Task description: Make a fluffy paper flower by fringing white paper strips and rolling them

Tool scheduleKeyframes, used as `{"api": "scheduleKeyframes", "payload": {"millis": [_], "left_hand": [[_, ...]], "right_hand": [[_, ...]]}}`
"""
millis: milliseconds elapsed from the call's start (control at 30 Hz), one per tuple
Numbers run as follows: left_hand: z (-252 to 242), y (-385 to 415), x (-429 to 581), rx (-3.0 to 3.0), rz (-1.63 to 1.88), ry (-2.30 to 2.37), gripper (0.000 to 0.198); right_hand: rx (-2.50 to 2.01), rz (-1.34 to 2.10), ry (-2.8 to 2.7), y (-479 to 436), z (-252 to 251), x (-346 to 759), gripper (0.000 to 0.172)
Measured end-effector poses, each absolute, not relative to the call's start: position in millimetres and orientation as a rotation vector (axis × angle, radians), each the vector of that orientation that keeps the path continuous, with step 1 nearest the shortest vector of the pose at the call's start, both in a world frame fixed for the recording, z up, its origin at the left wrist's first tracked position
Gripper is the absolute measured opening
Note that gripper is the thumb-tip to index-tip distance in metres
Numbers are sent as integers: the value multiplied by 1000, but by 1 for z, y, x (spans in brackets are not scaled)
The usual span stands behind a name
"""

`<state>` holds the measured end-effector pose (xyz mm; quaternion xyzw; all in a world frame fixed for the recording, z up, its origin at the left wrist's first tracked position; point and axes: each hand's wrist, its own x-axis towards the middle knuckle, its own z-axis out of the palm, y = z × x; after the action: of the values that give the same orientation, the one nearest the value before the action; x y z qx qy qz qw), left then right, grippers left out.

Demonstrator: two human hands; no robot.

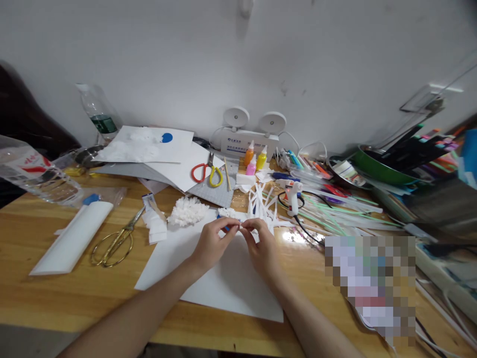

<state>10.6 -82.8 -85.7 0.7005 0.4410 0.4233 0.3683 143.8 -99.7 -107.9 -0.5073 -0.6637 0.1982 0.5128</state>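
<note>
Above a white paper sheet (223,283), my left hand (212,242) and my right hand (264,249) meet fingertip to fingertip. Both are closed in a pinch on a small white piece (240,226), probably paper; most of it is hidden by the fingers. Just behind the hands lies a small blue item topped with white bits (226,213), partly covered by my left hand. A fluffy clump of white curled pieces (188,211) rests left of it. Loose white paper strips (259,201) spread behind my right hand.
Gold-handled scissors (114,246) and a white paper roll (76,238) lie left. Red-and-yellow-handled scissors (208,171) lie on a grey cutting mat (212,193). A glue gun (293,196) stands right, its cord trailing forward. Paint bottles (262,158) and a green pan (376,166) are behind.
</note>
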Motion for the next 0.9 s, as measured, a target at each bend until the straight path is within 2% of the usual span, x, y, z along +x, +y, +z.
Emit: {"api": "scheduleKeyframes", "payload": {"millis": [433, 600, 733, 900], "left_hand": [[-82, -81, 9, 1691, 1099, 1069, 14], [-82, -77, 7, 1440, 973, 998, 15], [-84, -76, 9, 1180, 905, 917, 15], [-87, -77, 12, 940, 835, 854, 13]], "right_hand": [[-1131, 967, -1191, -95, -112, 147, 12], [-1031, 1191, -1095, -93, -109, 150, 13], [-1044, 1088, -1214, -94, -103, 151, 12], [-1062, 698, -1596, -96, -96, 154, 19]]}}
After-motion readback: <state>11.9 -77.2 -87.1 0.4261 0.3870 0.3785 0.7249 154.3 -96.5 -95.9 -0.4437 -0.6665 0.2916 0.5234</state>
